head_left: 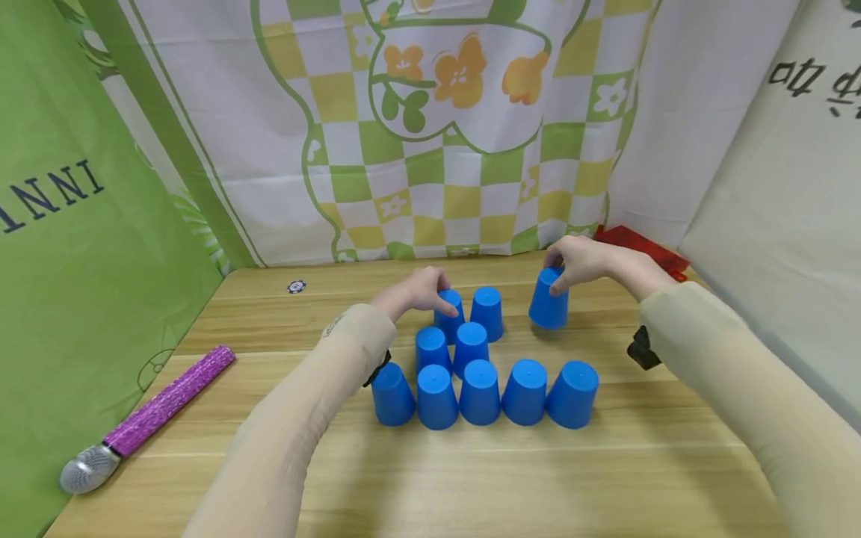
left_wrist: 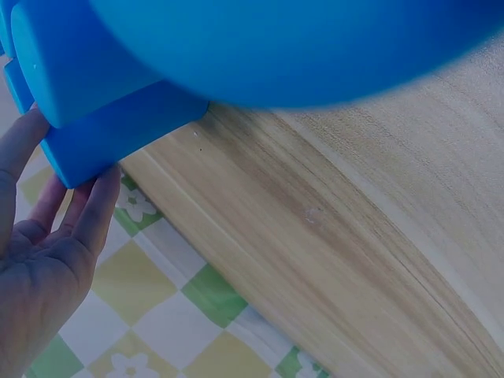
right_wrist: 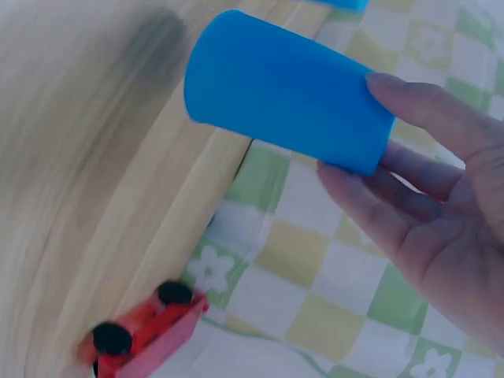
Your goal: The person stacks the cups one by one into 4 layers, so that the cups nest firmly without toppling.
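Note:
My right hand (head_left: 582, 259) pinches an upside-down blue cup (head_left: 548, 305) near its closed end and holds it, slightly tilted, above the table at the back right. In the right wrist view the thumb and fingers grip that cup (right_wrist: 276, 90) from two sides. My left hand (head_left: 418, 289) holds the back-left blue cup (head_left: 448, 321) by its top; the left wrist view shows the fingers around its end. Beside it stands another blue cup (head_left: 487, 314). Two upside-down cups (head_left: 471, 350) form a middle row. Several more make a front row (head_left: 480, 394).
A microphone (head_left: 161, 407) with a glittery purple handle lies on the wooden table (head_left: 323, 463) at the left. A small round chip (head_left: 296, 286) is at the back left. At the back right lies a red toy with black wheels (right_wrist: 150, 327). Patterned cloths surround the table.

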Demonstrator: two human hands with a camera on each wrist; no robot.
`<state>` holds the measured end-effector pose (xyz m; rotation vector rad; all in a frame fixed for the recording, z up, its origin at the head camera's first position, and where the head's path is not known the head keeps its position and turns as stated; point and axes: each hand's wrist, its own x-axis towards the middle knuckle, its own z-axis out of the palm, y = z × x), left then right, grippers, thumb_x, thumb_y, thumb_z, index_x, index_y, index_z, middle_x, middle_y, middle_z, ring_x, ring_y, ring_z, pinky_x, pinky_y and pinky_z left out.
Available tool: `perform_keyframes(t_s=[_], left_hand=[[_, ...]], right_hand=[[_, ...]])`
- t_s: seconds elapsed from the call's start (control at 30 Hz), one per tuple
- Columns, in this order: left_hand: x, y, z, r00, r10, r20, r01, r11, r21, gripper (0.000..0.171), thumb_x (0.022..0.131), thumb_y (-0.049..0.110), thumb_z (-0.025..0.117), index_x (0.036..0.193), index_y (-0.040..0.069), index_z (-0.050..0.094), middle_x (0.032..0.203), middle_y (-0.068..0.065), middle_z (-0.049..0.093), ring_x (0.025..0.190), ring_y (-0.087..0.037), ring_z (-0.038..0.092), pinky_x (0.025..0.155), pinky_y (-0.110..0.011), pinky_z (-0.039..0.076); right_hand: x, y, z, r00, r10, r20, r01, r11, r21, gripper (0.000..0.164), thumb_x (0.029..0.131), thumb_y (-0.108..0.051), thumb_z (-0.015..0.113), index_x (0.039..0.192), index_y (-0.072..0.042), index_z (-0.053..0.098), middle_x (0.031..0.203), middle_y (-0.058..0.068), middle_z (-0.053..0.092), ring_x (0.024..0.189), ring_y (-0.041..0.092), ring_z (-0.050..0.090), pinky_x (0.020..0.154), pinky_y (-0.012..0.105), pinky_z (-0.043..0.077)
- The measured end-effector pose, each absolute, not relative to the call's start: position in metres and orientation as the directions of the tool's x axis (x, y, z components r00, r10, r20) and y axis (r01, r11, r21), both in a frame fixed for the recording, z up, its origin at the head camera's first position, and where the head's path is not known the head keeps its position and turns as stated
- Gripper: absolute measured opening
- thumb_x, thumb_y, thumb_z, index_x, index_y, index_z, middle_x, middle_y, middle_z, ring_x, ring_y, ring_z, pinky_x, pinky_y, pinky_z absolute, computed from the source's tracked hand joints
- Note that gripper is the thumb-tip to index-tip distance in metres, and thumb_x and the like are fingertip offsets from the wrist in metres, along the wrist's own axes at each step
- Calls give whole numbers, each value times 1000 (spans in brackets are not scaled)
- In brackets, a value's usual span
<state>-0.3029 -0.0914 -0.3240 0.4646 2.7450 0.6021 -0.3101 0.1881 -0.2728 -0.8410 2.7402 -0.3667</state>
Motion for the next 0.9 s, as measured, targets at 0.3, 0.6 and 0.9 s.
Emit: perform_keyframes(t_s=[0.3,0.6,0.9], left_hand=[[-302,-93,-323,-901,376,-215,244,851,465,55,82,29,73,124,2,51,123,-15,56,112,-27,55,92,-38,50],[-297,-117,-313,-891,419,-172,267,793,548,59,84,37,69,131,5,50,130,-16,55,118,-29,55,96,-41,49],[-280,-160,-312,-909,412,-55,296,734,611,46,95,32,55,129,3,51,127,-18,56,116,-33,56,95,-44,49]], right_hand=[[-333,179,-278,-814,-547,-196,-506,833,-225,35,76,-14,74,102,6,61,94,15,64,81,23,58,70,36,51],[-331,163,-289,-795,-563,-224,-513,822,-247,37,76,-13,72,105,6,60,97,16,63,85,23,58,72,36,51],[-324,157,-300,-760,-602,-246,-544,795,-268,36,78,-13,72,107,6,59,99,16,63,88,25,58,77,38,52]])
